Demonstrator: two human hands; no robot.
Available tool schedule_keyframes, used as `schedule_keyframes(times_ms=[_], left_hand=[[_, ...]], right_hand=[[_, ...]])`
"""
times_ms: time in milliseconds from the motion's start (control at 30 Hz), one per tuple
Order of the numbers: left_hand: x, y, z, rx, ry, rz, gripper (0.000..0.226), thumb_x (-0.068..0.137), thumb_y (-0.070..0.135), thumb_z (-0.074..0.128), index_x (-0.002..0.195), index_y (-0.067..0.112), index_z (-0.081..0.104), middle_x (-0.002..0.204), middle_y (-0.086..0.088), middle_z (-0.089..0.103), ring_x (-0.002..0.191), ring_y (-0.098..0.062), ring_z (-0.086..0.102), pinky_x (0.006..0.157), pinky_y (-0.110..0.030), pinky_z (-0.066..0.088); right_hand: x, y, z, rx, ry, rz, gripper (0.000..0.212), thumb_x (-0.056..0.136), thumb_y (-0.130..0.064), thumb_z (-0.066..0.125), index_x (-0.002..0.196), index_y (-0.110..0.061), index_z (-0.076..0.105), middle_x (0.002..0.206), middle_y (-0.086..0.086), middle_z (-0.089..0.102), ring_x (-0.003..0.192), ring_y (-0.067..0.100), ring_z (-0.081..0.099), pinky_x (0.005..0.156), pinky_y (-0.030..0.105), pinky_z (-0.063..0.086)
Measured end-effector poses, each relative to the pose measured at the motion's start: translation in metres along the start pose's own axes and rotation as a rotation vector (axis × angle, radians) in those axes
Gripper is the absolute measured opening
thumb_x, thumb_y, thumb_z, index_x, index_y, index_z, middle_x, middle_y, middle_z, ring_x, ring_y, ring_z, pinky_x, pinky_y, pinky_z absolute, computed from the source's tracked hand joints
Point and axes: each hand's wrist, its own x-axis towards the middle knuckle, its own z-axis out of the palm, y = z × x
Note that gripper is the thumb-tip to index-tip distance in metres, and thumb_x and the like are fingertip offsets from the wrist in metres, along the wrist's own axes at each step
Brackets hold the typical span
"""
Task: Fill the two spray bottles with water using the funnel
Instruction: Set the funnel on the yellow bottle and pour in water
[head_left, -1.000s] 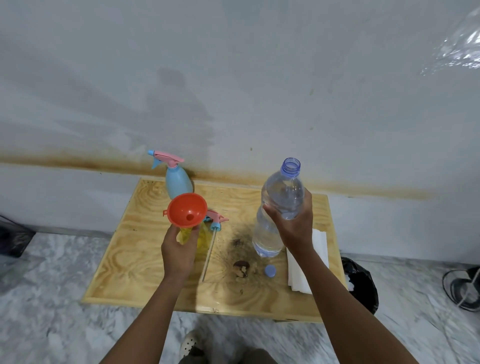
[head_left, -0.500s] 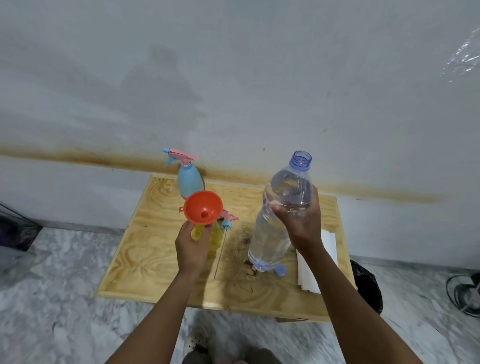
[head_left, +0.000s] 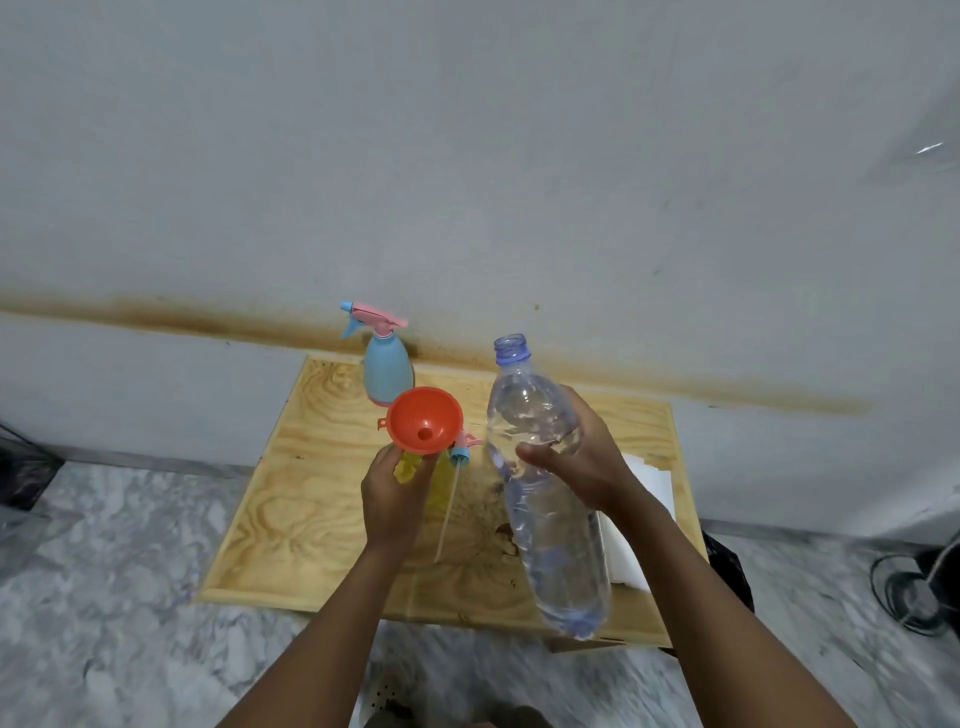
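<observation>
Since the frame before, the water bottle (head_left: 561, 545) has left the wooden table (head_left: 291, 509) and is now in the air, tilted, with its open mouth up toward the wall and its base toward the camera. The right hand (head_left: 576, 462) grips it around the upper body, thumb on the near side and fingers wrapped behind. Its forearm comes in from the lower right.

The left hand (head_left: 389, 499) is closed around the yellow spray bottle (head_left: 442, 480), which stands on the table just beside the water bottle. The orange funnel (head_left: 425, 418) sits in the neck of this bottle, wide side up.

Most of the yellow bottle is hidden by the left hand and the funnel. I cannot tell how much water it holds. A stack of white paper (head_left: 644, 499) on the right part of the table is partly covered by the right wrist and the water bottle.

I count two spray bottles. The second one, the blue spray bottle (head_left: 387, 371), stands at the back edge of the table with its pink head on. There is one funnel, one water bottle, and one loose spray head (head_left: 462, 448) lying beside the yellow bottle with its thin tube pointing toward the camera.
</observation>
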Motion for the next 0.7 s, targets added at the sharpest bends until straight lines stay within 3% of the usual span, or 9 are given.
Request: schedule_keyframes(times_ms=[67,200,300,367,433,500,600,700], left_hand=[[0.0,-0.001,-0.001,0.021,0.003,0.027,0.012,0.087,0.031,0.075,0.096,0.025,0.07,0.095,0.002,0.071,0.086,0.003,0.062,0.07,-0.024,0.047],[0.002,-0.003,-0.004,0.078,-0.02,0.077,0.018,0.086,0.025,0.078,0.1,0.022,0.068,0.099,0.003,0.069,0.092,-0.014,0.063,0.076,-0.034,0.052],[0.001,-0.005,-0.012,0.165,-0.08,0.128,0.044,0.083,0.021,0.08,0.122,0.012,0.063,0.117,-0.002,0.066,0.11,-0.017,0.059,0.087,-0.032,0.049],[0.0,-0.009,-0.023,0.184,-0.107,0.127,0.067,0.082,0.032,0.075,0.14,0.006,0.051,0.135,-0.008,0.058,0.123,-0.019,0.053,0.097,-0.036,0.048],[-0.001,-0.002,-0.034,0.101,-0.117,0.065,0.075,0.084,0.045,0.061,0.148,0.013,0.041,0.144,-0.004,0.051,0.128,-0.016,0.05,0.103,-0.035,0.045],[0.0,0.009,-0.041,0.007,-0.081,0.028,0.07,0.085,0.048,0.054,0.147,0.019,0.043,0.135,0.002,0.056,0.12,-0.013,0.054,0.096,-0.029,0.047],[0.008,0.029,-0.045,-0.065,0.007,0.015,0.039,0.095,0.035,0.054,0.13,0.019,0.061,0.105,0.01,0.066,0.098,-0.011,0.062,0.078,-0.02,0.049],[0.014,0.039,-0.046,-0.089,0.021,0.0,0.017,0.1,0.025,0.058,0.109,0.018,0.072,0.085,-0.008,0.07,0.079,-0.016,0.063,0.064,-0.01,0.048]], right_hand=[[0.0,-0.004,0.003,-0.005,-0.052,0.022,0.077,0.066,-0.049,0.08,0.136,-0.036,0.051,0.125,-0.011,0.066,0.111,0.006,0.066,0.088,0.021,0.052],[-0.002,-0.005,0.006,-0.015,-0.105,0.071,0.08,0.065,-0.051,0.079,0.138,-0.032,0.052,0.12,-0.007,0.069,0.106,0.009,0.069,0.085,0.025,0.054],[-0.004,-0.007,0.007,-0.03,-0.131,0.106,0.081,0.063,-0.053,0.079,0.136,-0.033,0.053,0.117,-0.01,0.07,0.104,0.007,0.069,0.084,0.024,0.052],[-0.006,-0.01,0.008,-0.056,-0.159,0.129,0.079,0.062,-0.055,0.079,0.134,-0.039,0.053,0.117,-0.014,0.07,0.104,0.004,0.068,0.084,0.021,0.051],[-0.007,-0.014,0.009,-0.065,-0.199,0.148,0.076,0.062,-0.056,0.078,0.132,-0.043,0.052,0.117,-0.019,0.069,0.105,0.0,0.067,0.083,0.017,0.05],[-0.008,-0.016,0.01,-0.085,-0.227,0.161,0.077,0.062,-0.058,0.078,0.134,-0.044,0.052,0.122,-0.02,0.067,0.11,0.0,0.065,0.089,0.023,0.052],[-0.01,-0.021,0.011,-0.114,-0.259,0.161,0.077,0.064,-0.058,0.076,0.136,-0.046,0.051,0.126,-0.022,0.065,0.113,-0.002,0.063,0.093,0.026,0.05],[-0.012,-0.025,0.012,-0.104,-0.275,0.178,0.074,0.066,-0.057,0.077,0.135,-0.043,0.053,0.124,-0.019,0.067,0.111,0.0,0.064,0.094,0.028,0.049]])
